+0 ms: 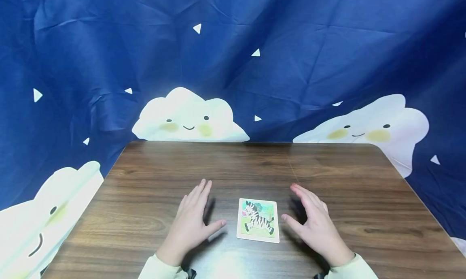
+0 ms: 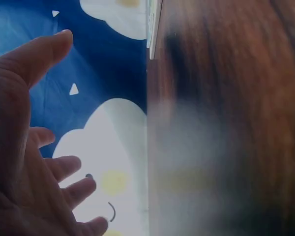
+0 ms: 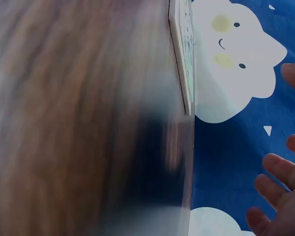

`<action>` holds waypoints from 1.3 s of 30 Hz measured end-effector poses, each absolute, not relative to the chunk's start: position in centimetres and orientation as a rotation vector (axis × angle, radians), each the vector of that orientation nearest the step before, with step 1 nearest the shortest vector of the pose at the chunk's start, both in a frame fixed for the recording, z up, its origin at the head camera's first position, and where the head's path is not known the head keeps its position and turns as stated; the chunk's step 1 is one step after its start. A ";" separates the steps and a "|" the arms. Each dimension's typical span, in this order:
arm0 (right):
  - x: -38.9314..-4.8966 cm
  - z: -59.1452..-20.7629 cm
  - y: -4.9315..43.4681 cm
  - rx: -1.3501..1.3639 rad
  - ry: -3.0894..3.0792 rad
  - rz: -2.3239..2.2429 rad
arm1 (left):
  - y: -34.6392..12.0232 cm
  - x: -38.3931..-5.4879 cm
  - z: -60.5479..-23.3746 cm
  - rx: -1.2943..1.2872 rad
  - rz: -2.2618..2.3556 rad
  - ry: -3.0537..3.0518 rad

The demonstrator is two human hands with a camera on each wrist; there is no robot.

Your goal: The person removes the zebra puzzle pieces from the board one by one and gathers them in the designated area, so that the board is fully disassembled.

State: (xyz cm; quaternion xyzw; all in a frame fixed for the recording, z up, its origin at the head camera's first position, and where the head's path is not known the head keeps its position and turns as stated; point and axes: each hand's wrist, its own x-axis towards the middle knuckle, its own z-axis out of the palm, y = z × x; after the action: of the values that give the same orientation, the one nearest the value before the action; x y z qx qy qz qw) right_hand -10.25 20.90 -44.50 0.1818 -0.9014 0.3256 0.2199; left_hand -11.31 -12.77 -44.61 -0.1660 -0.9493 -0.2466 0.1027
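Observation:
A square picture board with a running zebra [image 1: 257, 221] lies flat on the wooden table, between the two hands. My left hand [image 1: 191, 222] hovers to its left, fingers straight and thumb pointing toward the board. On the other side, my right hand [image 1: 315, 224] is held with fingers extended and thumb spread, close to the board's right edge but apart from it. Neither hand holds anything. Seen edge-on, the zebra board [image 3: 182, 54] shows as a thin slab in the right wrist view; only its corner [image 2: 154, 34] appears in the left wrist view.
The brown wood-grain table [image 1: 255, 165] spreads around the board, with its far edge against a blue curtain [image 1: 276, 76]. White smiling clouds [image 1: 185, 117] and small white triangles are printed on the cloth. Light glares off the table's near edge.

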 end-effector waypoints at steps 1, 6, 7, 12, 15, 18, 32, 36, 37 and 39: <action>-10.3 -44.5 20.8 0.509 -2.490 0.891 | -12.7 -11.3 -44.7 -0.501 -0.737 -2.794; -10.5 -44.5 20.0 0.536 -2.495 0.890 | -12.5 -11.5 -45.0 -0.569 -0.811 -2.799; -10.5 -44.6 19.9 0.537 -2.500 0.895 | -12.5 -11.6 -45.1 -0.580 -0.823 -2.805; -10.9 -44.7 19.2 0.557 -2.506 0.906 | -12.0 -11.8 -45.2 -0.606 -0.894 -2.831; -11.1 -44.7 18.7 0.563 -2.523 0.900 | -11.6 -11.9 -45.3 -0.595 -0.930 -2.849; -11.2 -44.8 18.3 0.561 -2.550 0.898 | -11.2 -12.0 -45.4 -0.577 -0.951 -2.868; -12.8 -45.8 17.1 0.570 -2.653 1.090 | -11.0 -13.2 -46.7 -0.557 -1.115 -2.914; -13.3 -46.0 16.7 0.536 -2.685 1.135 | -10.7 -13.7 -46.7 -0.581 -1.117 -2.927; -13.3 -46.0 16.7 0.528 -2.692 1.150 | -10.6 -13.9 -46.7 -0.586 -1.117 -2.932; -13.5 -46.0 16.5 0.517 -2.706 1.180 | -10.4 -14.1 -46.7 -0.601 -1.100 -2.943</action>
State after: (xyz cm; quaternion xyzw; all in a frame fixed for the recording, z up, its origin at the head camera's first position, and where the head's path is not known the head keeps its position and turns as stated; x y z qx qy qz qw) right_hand -13.52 16.48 -46.00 0.1720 -0.9005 0.3928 0.0723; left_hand -14.12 -10.35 -46.70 -0.1877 -0.9196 -0.3438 -0.0288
